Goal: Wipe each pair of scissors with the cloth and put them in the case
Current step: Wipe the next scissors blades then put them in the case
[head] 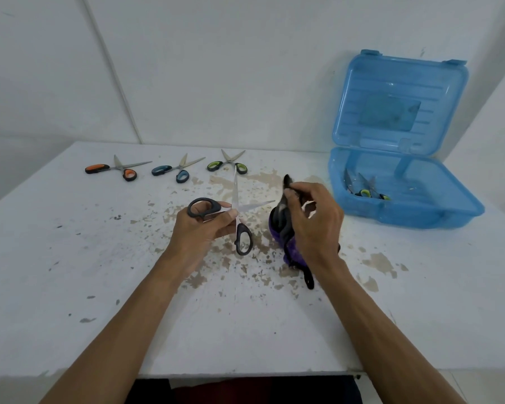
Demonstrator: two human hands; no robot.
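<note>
While L hand (pixel 204 225) grip holds open black scissors (pixel 240 228) by one handle | R hand (pixel 312 220) grip bunches soft cloth (pixel 292 253) | blades likely stiff, sharp, slick: take handles | case (pixel 405 218) 2 o'clock

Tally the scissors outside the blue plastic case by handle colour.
Orange-handled steel scissors: 1
Blue-handled steel scissors: 1
Green-handled steel scissors: 1
Black-handled steel scissors, blades open, held in the left hand: 1
Total: 4
</note>
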